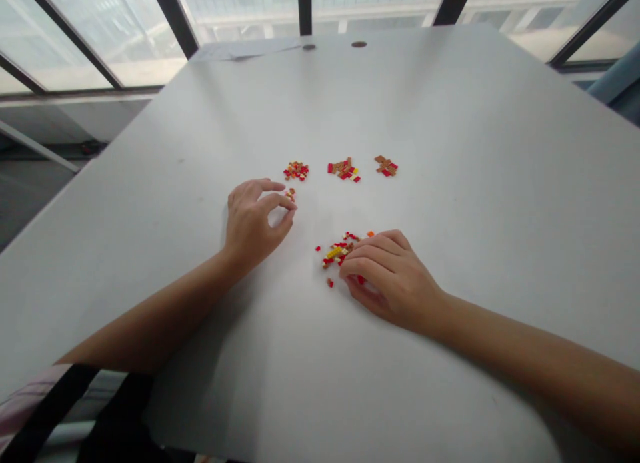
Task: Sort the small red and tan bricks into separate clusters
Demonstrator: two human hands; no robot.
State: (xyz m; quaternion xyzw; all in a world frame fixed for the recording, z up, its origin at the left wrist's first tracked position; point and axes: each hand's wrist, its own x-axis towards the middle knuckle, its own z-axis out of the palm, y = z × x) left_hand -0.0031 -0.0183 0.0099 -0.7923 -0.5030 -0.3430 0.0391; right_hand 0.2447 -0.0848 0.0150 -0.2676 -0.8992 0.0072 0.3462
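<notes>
My left hand [257, 219] rests on the table with thumb and index fingertip pinched together. Whatever they hold, if anything, is too small to make out. Just beyond those fingertips lies a small group of brown, white and red bricks [291, 194]. Over the right side of a loose pile of tiny toy bricks [334, 252], red, yellow, cream and brown, my right hand [393, 276] is closed, with thumb and fingertips together at the pile. Its fingers hide part of the pile, and I cannot see what is between them.
Farther back, three clusters sit in a row: small red and orange bricks [297, 171], mixed red and brown pieces [344, 169], and flat brown and red pieces [386, 166]. The white table [475, 149] reaches to the windows, with paper [240, 49] at its far edge.
</notes>
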